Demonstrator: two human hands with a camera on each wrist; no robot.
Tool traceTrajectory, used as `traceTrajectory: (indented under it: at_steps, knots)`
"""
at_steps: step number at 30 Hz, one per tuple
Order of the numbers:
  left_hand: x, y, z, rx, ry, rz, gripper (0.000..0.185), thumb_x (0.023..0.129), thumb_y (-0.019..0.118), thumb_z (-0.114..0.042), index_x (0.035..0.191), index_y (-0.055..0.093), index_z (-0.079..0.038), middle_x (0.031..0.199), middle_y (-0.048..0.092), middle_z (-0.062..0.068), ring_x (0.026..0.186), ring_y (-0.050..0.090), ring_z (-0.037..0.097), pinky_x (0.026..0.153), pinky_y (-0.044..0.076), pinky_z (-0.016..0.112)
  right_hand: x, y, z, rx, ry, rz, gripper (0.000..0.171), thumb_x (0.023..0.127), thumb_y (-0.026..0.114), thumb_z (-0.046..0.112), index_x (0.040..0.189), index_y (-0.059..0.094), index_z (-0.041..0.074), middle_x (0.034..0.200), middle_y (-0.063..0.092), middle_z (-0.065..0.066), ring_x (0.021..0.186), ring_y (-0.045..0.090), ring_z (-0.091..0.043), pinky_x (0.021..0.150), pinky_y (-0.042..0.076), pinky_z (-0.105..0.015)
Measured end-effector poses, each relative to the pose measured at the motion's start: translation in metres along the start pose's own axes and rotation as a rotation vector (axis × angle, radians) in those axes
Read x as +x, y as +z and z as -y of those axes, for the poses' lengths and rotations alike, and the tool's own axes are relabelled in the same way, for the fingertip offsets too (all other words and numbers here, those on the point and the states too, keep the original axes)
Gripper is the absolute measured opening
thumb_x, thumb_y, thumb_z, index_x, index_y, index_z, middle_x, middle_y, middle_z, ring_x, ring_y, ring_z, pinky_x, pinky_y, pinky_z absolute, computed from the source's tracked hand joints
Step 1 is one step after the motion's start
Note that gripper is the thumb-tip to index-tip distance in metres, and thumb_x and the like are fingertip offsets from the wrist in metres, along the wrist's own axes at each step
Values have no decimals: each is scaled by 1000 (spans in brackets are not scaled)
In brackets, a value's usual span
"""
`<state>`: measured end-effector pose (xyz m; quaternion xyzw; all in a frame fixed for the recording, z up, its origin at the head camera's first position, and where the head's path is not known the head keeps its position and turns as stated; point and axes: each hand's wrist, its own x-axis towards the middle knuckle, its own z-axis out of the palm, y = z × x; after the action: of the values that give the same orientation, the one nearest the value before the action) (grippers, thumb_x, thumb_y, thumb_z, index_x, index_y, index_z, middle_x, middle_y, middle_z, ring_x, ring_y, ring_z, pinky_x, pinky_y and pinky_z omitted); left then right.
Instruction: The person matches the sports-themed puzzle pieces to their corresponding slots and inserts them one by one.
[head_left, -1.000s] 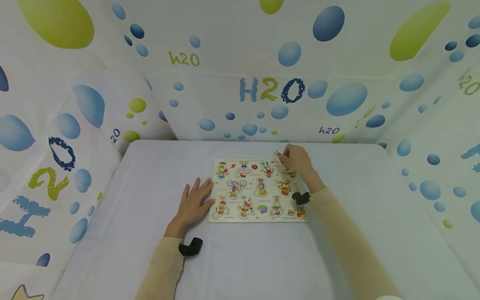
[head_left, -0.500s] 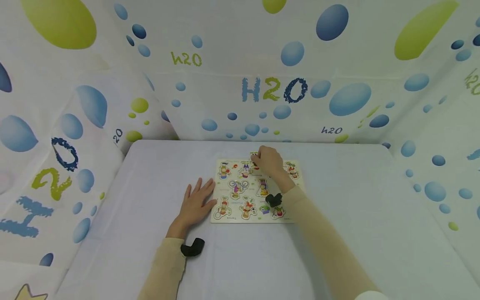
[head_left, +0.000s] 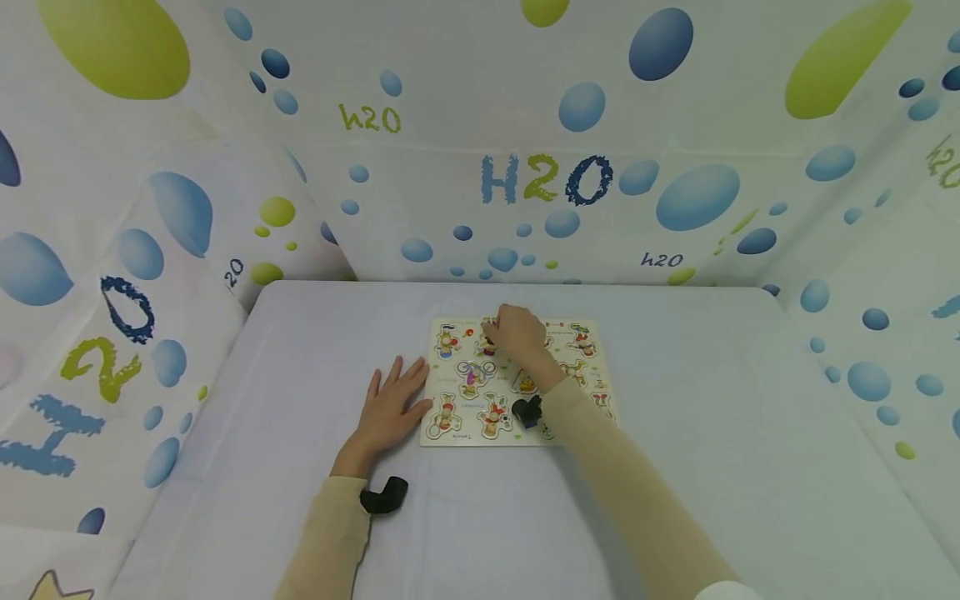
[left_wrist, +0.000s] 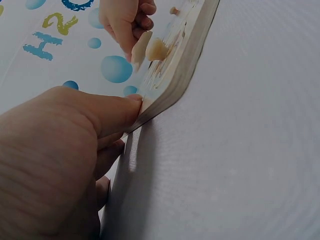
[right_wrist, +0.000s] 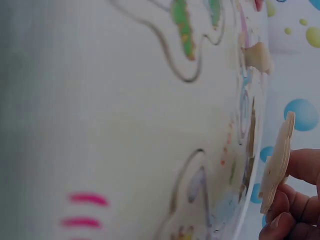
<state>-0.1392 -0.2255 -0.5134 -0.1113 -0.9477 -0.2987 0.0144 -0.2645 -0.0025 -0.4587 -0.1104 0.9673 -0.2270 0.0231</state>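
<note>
The left hand (head_left: 387, 410) lies flat on the bench (head_left: 300, 467), fingers (left_wrist: 131, 102) straight and pressed against the left edge of the puzzle board (head_left: 581, 392), which sits mid-bench toward the far edge. The right hand (head_left: 516, 333) pinches a puzzle piece (right_wrist: 277, 162) above the board's far row.

Flat wooden peg puzzle board (head_left: 517, 382) lies mid-table (head_left: 720, 467), nearer the far edge. Left hand (head_left: 390, 408) rests flat on table, fingertips touching board's left edge. Right hand (head_left: 513, 333) over board's far row, holding thin wooden puzzle piece (right_wrist: 277, 162) just above it.
</note>
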Motion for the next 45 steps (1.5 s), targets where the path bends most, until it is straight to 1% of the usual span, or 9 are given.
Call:
traceTrajectory:
  at_steps: [5, 10, 14, 21, 32, 37, 41, 43, 45]
  knots:
    - [0, 0, 0, -1, -3, 1, 62, 95, 60, -28, 149, 39, -6, 158, 34, 10, 151, 13, 38, 120, -3, 58, 2, 7, -3, -23, 15, 10, 39, 97, 59, 35, 66, 48, 15, 56, 42, 3, 45, 35, -11, 39, 25, -23]
    - [-1, -1, -2, 0, 6, -17, 63, 94, 61, -27, 148, 40, -5, 157, 36, 12, 150, 15, 40, 120, -1, 60, 2, 7, -3, -15, 15, 18, 41, 96, 61, 35, 64, 46, 15, 55, 40, 2, 45, 34, -12, 39, 25, -24]
    - [-1, -2, -2, -1, 4, -12, 62, 94, 61, -27, 148, 40, -5, 157, 35, 11, 150, 15, 40, 120, -1, 60, 1, 9, -4, -45, 21, 35, 42, 96, 60, 36, 63, 44, 15, 54, 38, 2, 45, 33, -12, 40, 24, -25]
    - [0, -1, -2, -2, 5, -6, 62, 94, 60, -28, 149, 39, -6, 157, 35, 10, 150, 15, 39, 120, -2, 60, 0, 11, -3, -77, 20, 57, 37, 96, 60, 38, 69, 52, 14, 58, 46, 2, 48, 39, -13, 42, 28, -25]
    - [-1, 0, -1, 7, 13, -20, 62, 94, 61, -27, 148, 40, -4, 157, 36, 12, 150, 16, 40, 120, -1, 60, 2, 11, -4, -98, 5, 89, 39, 96, 60, 40, 68, 52, 13, 57, 43, 3, 47, 38, -12, 41, 26, -25]
    - [-1, 1, -2, 5, 28, -31, 62, 94, 61, -26, 148, 41, -4, 156, 37, 13, 149, 17, 42, 119, 1, 62, 2, 9, -5, -91, 4, 98, 43, 95, 62, 40, 64, 48, 15, 54, 40, 3, 46, 36, -11, 40, 26, -24]
    - [-1, 0, -2, 10, 32, -35, 62, 94, 60, -26, 148, 41, -3, 156, 36, 13, 149, 17, 42, 119, 1, 62, 1, 5, -5, -50, -15, 107, 48, 95, 63, 38, 58, 43, 15, 50, 34, 4, 42, 31, -11, 39, 23, -23]
    - [-1, 0, -3, 13, 28, -35, 62, 94, 60, -26, 148, 40, -3, 156, 36, 13, 149, 17, 42, 119, 0, 62, -1, 3, -5, -20, -18, 123, 48, 96, 63, 37, 58, 43, 14, 49, 33, 3, 42, 30, -11, 38, 22, -23]
    - [-2, -1, -3, 12, 19, -29, 62, 94, 61, -26, 148, 40, -4, 156, 36, 13, 149, 16, 42, 119, 0, 61, -2, 1, -6, -2, -14, 133, 43, 97, 61, 34, 62, 47, 12, 52, 36, 3, 43, 32, -11, 39, 24, -23]
